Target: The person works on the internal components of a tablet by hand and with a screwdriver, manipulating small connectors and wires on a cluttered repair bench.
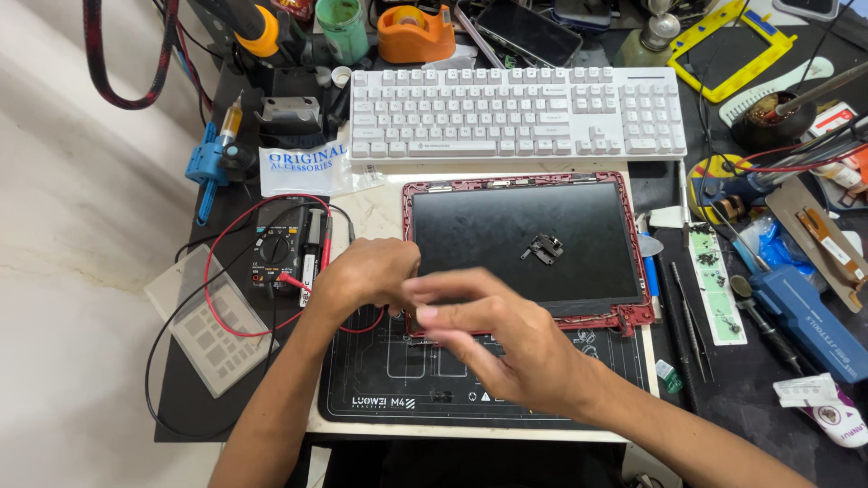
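The red-framed laptop screen assembly (529, 244) lies face-up on the black rubber repair mat (380, 389), with small loose dark metal hinge parts (543, 248) resting on its glass, so disassembly looks partly done; the panel remains seated in its frame. The left hand (366, 274) is curled at the frame's lower-left corner; whether it pinches anything I cannot tell. The right hand (506, 339) is blurred, fingers extended and apparently empty. Around them on the cluttered dark workbench: a white keyboard (515, 113), a black multimeter with red leads (276, 253), and tweezers and screwdrivers (687, 316) at right.
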